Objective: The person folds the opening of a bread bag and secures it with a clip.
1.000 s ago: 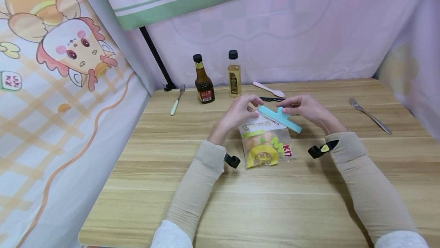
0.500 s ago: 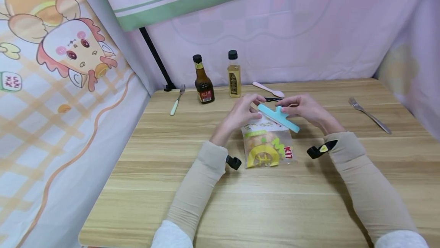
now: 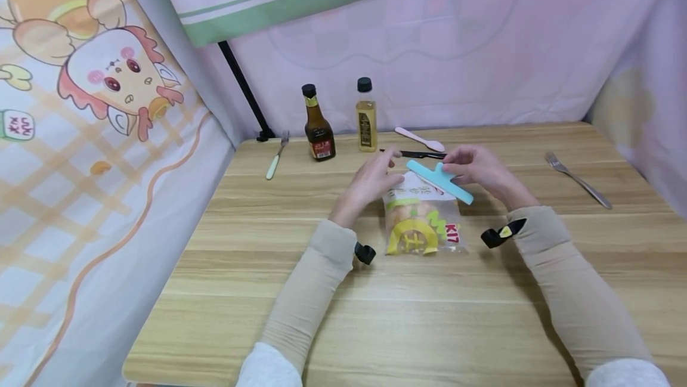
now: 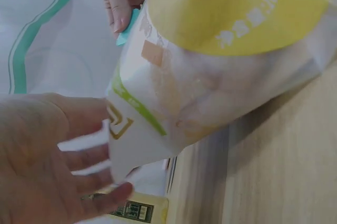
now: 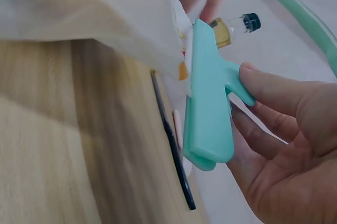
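Observation:
A clear plastic food bag (image 3: 424,226) with yellow and green print and pale rounded contents tilts up from the table. A turquoise bag clip (image 3: 440,181) lies across its white top edge, and in the right wrist view the clip's (image 5: 208,98) long bars meet the bag's edge. My right hand (image 3: 474,175) pinches the clip's handle between thumb and fingers. At the bag's upper left corner is my left hand (image 3: 370,187), its fingers spread. In the left wrist view the hand's (image 4: 58,155) fingers extend behind the bag corner, their tips partly hidden.
Behind the hands lie a black knife (image 3: 415,154) and a pink spoon (image 3: 421,139). A dark sauce bottle (image 3: 319,130) and a golden oil bottle (image 3: 367,121) stand at the back. Forks lie at left (image 3: 277,157) and right (image 3: 578,180).
The bag and clip have shifted slightly to the right. My left hand's fingers have spread away from the clip's left end, while my right hand keeps hold of the clip.

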Demonstrator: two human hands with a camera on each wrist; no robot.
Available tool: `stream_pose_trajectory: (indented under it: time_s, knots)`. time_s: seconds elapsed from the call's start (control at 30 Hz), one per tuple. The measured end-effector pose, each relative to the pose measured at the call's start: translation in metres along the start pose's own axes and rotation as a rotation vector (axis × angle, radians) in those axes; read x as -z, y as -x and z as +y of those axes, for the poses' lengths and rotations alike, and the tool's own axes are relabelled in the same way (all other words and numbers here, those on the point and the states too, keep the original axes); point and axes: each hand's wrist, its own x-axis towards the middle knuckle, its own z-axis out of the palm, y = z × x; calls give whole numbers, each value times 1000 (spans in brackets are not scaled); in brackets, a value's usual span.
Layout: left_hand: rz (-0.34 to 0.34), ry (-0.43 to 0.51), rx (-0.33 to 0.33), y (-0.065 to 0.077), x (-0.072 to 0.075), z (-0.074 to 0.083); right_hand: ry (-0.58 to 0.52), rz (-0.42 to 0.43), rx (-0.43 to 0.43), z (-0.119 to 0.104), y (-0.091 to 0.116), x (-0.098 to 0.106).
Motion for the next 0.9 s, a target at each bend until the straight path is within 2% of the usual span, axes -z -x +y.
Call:
stream_pose_trajectory:
  time_s: [0.13,0.27,0.6,0.9]
  knots:
    - [-52,-29,67,-1,-3,-8,72,36,-44,9,-4,0]
    - [-74,-39,70,-2,-4,-13,144,54,-66,15,-7,-3]
    - [-135,-36,110,0,-9,-18,382,63,49,33,-17,-10]
    - [-163,-48,103,2,-19,-27,386,28,20,46,-16,-11]
